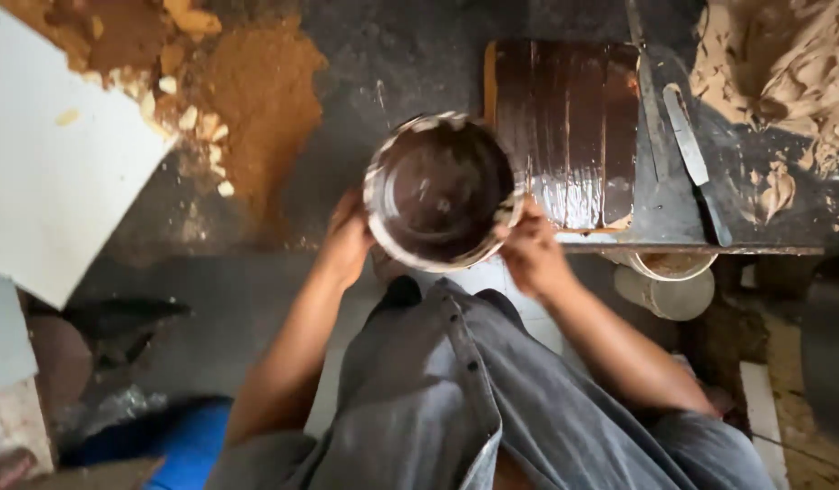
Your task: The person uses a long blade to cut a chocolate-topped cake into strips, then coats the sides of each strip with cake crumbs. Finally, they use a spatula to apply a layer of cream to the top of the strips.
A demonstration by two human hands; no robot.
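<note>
One round bowl [440,191], dark and wet inside, is gripped at its rim by two hands: the left hand [347,238] on one side, the right hand [533,254] opposite. One glossy brown slab [569,127] lies just behind it, touching its far edge. Two blades [687,145] rest beside the slab. Open dark floor [256,299] is seen to the left.

You look down on a dark, stained floor [392,54]. At ten o'clock a white slab [56,163] lies tilted; at eleven o'clock, a heap of orange-brown powder [256,100] with pale lumps. At one o'clock, a glossy brown ribbed board [569,127]. At two o'clock, tan clay scraps [800,63]. At four o'clock, two pale tubs [669,281] under a metal edge. At eight o'clock, blue cloth [179,436]. Light is dim and even.
</note>
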